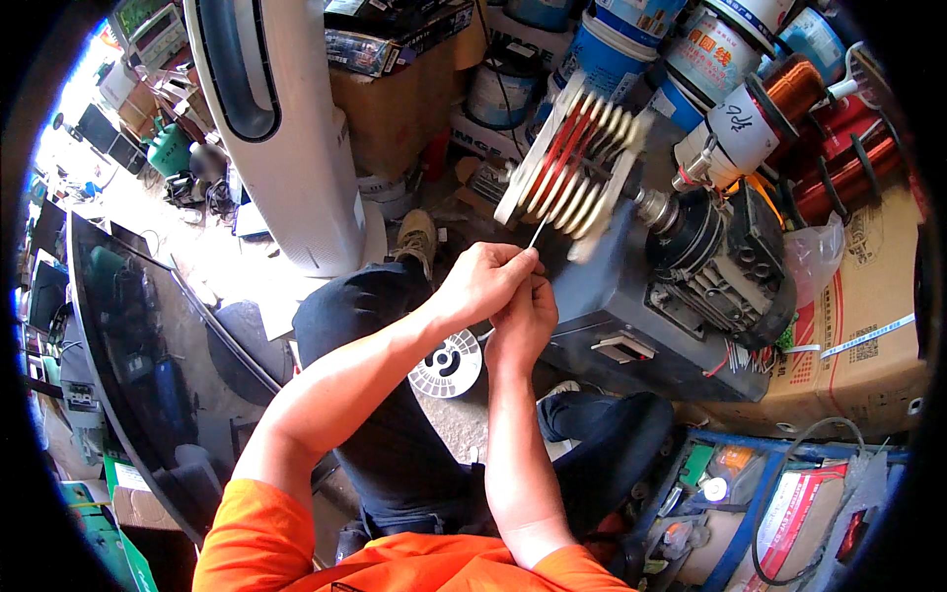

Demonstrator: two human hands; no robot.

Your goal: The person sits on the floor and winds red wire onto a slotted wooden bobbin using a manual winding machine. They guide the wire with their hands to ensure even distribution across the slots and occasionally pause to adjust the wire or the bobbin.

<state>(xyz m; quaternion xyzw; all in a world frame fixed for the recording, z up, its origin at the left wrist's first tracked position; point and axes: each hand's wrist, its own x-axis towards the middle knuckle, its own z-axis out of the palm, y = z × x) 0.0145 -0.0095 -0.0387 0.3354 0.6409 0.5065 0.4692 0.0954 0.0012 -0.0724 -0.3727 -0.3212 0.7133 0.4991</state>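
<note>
My left hand is closed, its thumb and fingers pinching a thin whitish strand that runs up to a coil-winding former. Just below and touching it, my right hand is also closed, its fingers curled around what looks like the same strand; my fingers hide most of it. The former has pale ribbed slots between two light side bars, with reddish wire in some slots. Its right end looks blurred. A shaft joins it to a dark electric motor on a grey cabinet.
A white slotted spool is on the floor below my hands. Buckets and copper wire reels are stacked behind. At left stand a white tower appliance and a dark glossy panel. A blue-edged crate sits lower right.
</note>
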